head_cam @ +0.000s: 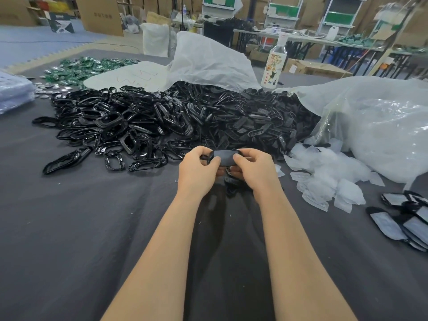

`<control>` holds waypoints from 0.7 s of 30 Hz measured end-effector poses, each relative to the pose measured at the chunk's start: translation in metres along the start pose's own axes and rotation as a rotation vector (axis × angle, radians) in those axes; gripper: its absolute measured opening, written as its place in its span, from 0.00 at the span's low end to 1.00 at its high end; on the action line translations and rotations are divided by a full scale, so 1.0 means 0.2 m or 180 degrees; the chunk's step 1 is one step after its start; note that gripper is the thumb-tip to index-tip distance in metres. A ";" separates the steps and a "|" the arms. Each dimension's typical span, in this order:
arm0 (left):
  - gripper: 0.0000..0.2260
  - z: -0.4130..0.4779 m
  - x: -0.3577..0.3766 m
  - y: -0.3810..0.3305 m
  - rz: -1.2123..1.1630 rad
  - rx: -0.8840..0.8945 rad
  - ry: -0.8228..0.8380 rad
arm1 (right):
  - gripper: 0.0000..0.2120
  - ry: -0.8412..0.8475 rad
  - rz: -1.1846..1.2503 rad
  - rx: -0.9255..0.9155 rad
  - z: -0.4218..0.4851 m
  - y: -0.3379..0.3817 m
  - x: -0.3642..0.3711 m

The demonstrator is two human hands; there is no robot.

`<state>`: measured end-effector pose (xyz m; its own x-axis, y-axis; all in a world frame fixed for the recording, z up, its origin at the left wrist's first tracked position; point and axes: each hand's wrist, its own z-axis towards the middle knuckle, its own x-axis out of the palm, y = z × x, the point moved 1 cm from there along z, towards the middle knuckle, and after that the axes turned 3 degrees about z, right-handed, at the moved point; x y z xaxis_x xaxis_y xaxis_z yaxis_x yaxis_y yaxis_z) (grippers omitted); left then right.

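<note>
From the head camera, the left hand (pixel 199 167) and the right hand (pixel 252 167) meet just above the dark surface (pixel 69 228), in front of the person. Between them is a small black case (pixel 225 156). The left thumb and fingers pinch its left end, and the right thumb and curled fingers pinch its right end. The case sits at the fingertips and level, with its broad face turned up. It is a flat, rounded oblong with a dull dark-grey face, and a glossy black loop shows at its left end. More black bits show under the fingers, too hidden to tell apart.

Just beyond the hands lies a heap of glossy black frames (pixel 111 126), and beside it a heap of flat black pieces (pixel 254 121). Clear plastic pieces (pixel 324 172) lie near the right hand.
</note>
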<state>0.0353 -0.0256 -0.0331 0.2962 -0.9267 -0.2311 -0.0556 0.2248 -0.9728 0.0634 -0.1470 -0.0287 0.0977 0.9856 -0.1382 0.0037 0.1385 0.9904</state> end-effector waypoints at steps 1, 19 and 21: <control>0.06 -0.01 0.01 -0.01 -0.0010 0.0023 0.0054 | 0.04 -0.0059 -0.0142 -0.0049 -0.01 0.00 -0.02; 0.11 -0.54 1.26 -0.43 0.1025 0.1012 0.1384 | 0.08 -0.2706 -0.1157 0.0187 -0.40 -0.10 -1.33; 0.12 -0.58 1.34 -0.41 0.1338 0.1102 0.1353 | 0.08 -0.2768 -0.1324 0.0291 -0.43 -0.14 -1.38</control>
<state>0.0085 -0.3273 -0.0169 -0.0872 -0.7615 -0.6423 0.2448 0.6086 -0.7548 -0.0491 -0.4152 -0.0183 0.7732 0.4381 -0.4586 0.2781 0.4157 0.8659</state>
